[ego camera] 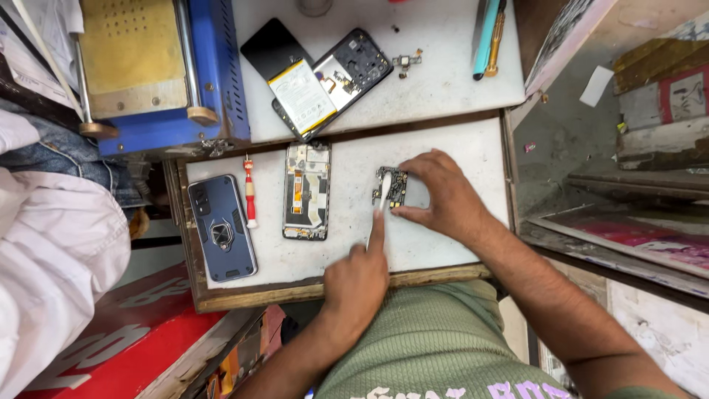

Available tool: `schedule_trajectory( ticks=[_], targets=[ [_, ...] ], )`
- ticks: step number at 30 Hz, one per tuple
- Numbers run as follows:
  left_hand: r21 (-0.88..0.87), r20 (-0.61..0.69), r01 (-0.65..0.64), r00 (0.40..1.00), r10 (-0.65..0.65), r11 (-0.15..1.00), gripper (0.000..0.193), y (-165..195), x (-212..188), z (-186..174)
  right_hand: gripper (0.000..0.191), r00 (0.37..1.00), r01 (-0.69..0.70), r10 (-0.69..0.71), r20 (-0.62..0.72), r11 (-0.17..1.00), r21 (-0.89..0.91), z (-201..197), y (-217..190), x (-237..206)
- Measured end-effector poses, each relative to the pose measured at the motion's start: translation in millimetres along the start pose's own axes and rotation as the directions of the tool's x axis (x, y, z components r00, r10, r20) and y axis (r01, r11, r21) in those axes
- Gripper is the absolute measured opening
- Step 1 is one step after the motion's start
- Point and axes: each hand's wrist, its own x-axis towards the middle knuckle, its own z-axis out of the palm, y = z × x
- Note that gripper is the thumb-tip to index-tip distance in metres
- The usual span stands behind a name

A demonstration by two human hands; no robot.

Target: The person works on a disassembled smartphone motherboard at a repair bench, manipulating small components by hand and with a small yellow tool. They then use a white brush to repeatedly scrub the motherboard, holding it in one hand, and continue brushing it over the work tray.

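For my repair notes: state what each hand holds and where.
Right hand pinches the small circuit board by its right edges. Left hand holds a white pry tool by its shaft, forefinger laid along it.

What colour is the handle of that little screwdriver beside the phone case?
The screwdriver handle is red with a white tip, seen in the head view.

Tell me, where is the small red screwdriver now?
In the head view, the red screwdriver lies on the lower white board, left side, between the blue phone case and the open phone frame.

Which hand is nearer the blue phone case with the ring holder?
Left. The left hand sits just right of the blue phone case; the right hand is farther right, holding the small circuit board.
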Motion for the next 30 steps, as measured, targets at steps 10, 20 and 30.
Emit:
schedule_trajectory(
  ticks=[10,20,30],
  targets=[
    [-0.019,0.022,-0.06,0.998,0.061,0.998,0.067,-2.5,-4.9,4.9,0.077,1.0,-0.016,0.015,0.003,0.999,0.039,-1.6,-0.3,3.2],
    [0.006,0.073,-0.097,0.993,0.096,0.995,0.072,-4.1,-11.3,1.9,0.078,0.995,0.059,-0.06,0.075,0.998,0.02,-14.2,-5.2,5.3],
    [0.02,0.02,-0.093,0.995,0.093,0.995,0.069,-4.9,-17.7,-4.6,0.077,0.993,0.077,-0.08,0.089,0.997,0.031,-14.5,-2.7,8.2]
  ],
)
